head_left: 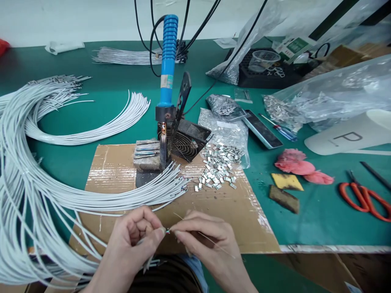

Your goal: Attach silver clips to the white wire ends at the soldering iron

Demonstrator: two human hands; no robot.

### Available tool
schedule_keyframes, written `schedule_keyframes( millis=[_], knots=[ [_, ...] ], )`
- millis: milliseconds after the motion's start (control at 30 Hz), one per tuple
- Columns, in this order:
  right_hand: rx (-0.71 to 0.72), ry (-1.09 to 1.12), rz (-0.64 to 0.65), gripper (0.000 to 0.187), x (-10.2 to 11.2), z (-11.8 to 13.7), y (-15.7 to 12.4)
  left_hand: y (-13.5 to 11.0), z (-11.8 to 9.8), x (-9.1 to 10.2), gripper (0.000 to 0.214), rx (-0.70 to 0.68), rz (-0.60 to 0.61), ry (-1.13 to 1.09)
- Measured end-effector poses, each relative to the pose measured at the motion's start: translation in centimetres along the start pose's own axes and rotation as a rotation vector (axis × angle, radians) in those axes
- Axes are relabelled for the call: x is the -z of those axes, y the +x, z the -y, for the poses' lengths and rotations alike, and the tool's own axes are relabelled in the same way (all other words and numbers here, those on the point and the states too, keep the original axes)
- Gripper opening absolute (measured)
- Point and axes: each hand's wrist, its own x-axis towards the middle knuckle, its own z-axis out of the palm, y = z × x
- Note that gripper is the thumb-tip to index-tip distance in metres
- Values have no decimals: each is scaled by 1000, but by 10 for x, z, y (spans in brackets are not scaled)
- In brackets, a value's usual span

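Cable end (168,230) pinched between thumb and forefinger of left hand (139,236), above near edge of cardboard (244,232). Right hand (207,234) closed too, gripping thin wire (217,245) close to the tip. Step looks like fine work at that tip; next move seems to call for steady fingers. Blue soldering iron (169,57) upright in stand; metal clips (218,165) heaped beside it. Green table (308,228), pale wall (100,20) behind.
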Motion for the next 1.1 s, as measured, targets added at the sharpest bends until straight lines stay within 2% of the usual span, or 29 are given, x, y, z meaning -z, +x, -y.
schedule_keyframes(
  millis=[233,500,767,1100],
  knots=[
    [-21,63,-17,21,-4,-1,-2,-1,1,0,31,-5,-2,-29],
    [48,-7,-60,25,-6,-2,-4,0,2,-3,27,-16,-43,-45],
    [5,36,-83,23,-10,-12,-9,2,-2,-6,26,-22,-92,-48],
    [82,12,-116,25,-14,-11,-11,2,1,-4,27,-49,-78,-14]
  ],
)
